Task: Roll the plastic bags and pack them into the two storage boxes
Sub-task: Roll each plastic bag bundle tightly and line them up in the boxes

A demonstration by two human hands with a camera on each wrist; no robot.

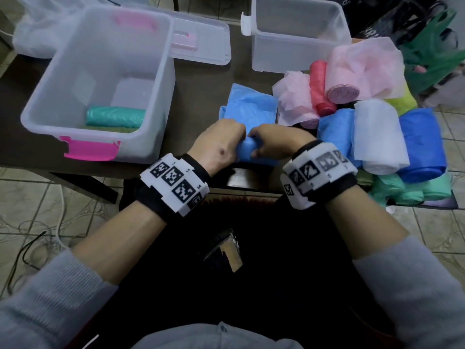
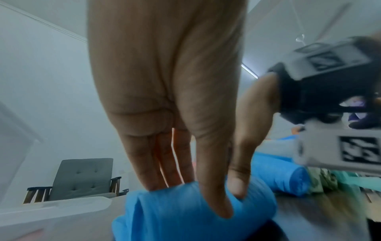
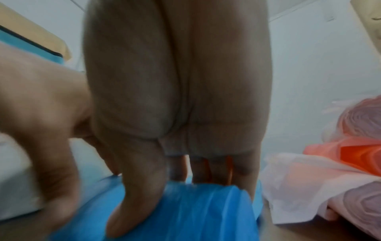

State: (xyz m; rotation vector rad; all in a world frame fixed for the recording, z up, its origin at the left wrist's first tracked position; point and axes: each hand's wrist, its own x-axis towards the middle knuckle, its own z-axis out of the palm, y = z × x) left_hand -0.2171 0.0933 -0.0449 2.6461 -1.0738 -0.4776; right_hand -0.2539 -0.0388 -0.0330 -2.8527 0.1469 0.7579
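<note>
A light blue plastic bag lies on the dark table, its near end wound into a roll. My left hand and right hand both grip that roll side by side, fingers over it and thumbs under. The left wrist view shows my left hand's thumb and fingers pinching the blue roll; the right wrist view shows the same roll under my right fingers. The left storage box holds a teal roll and a green one. The right storage box looks empty.
Rolled and crumpled bags, pink, red, white, blue and mint, are heaped at the table's right. A box lid lies behind the left box. Green bags sit far right.
</note>
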